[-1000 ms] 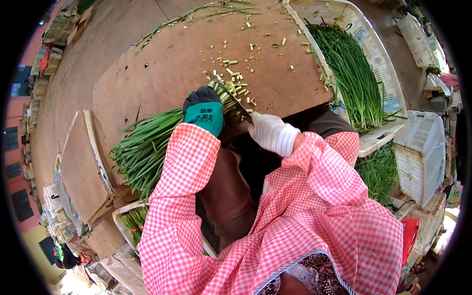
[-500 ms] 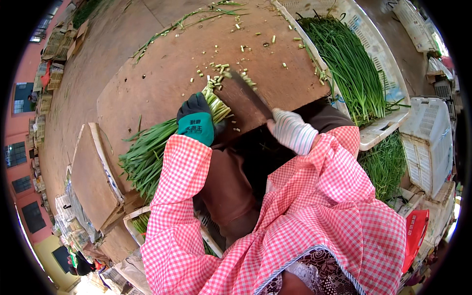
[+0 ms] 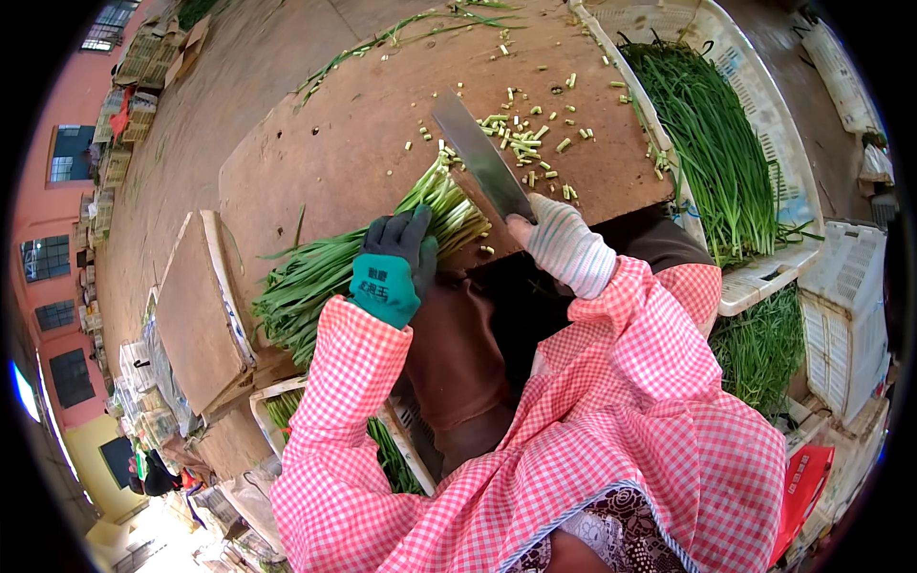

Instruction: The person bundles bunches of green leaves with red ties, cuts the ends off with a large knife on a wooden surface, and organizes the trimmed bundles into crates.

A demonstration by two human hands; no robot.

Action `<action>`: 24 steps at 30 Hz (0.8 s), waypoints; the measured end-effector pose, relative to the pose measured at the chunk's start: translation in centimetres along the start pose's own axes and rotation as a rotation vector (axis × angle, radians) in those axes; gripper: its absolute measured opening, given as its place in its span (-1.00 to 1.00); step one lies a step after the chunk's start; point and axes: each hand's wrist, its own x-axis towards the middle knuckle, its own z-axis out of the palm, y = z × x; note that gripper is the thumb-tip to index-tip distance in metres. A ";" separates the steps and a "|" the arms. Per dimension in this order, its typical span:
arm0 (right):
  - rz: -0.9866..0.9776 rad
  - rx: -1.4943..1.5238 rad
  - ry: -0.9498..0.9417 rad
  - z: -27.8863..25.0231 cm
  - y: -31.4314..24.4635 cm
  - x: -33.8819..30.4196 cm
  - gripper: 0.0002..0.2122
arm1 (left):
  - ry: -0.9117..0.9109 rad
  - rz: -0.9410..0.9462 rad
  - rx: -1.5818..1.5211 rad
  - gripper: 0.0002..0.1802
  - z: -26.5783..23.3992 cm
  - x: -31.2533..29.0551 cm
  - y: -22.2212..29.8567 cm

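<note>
Offcuts (image 3: pixel 521 141) have shifted R, away from the bunch (image 3: pixel 320 284), since the last frame. Bunch lies by table's (image 3: pixel 353 143) near edge, slanting toward far R corner, stem ends just beside your knife (image 3: pixel 480 155). Your L hand (image 3: pixel 390 267), nearer, is clamped on it; R hand (image 3: pixel 571 250) grips knife. Leaves dk green, stems pale.

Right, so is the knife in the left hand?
No, the striped-gloved right hand grips the knife, while the left hand lies over the bundled chives.
</note>
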 end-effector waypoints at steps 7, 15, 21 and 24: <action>0.087 0.141 0.017 2.0 -1.3 1.7 -0.68 | -0.309 -0.273 -0.177 -0.65 -2.9 5.5 -1.2; 0.221 0.238 -0.074 2.6 -0.1 2.1 -0.74 | -0.241 -0.190 -0.085 -0.75 -0.1 5.1 -2.5; -0.073 -0.127 0.043 2.9 -1.0 2.3 -0.77 | -0.132 -0.027 -0.084 -0.79 1.1 4.9 -3.1; -0.190 -0.218 0.030 3.2 -0.3 2.6 -0.78 | -0.166 -0.012 -0.083 -0.78 1.6 5.8 -3.5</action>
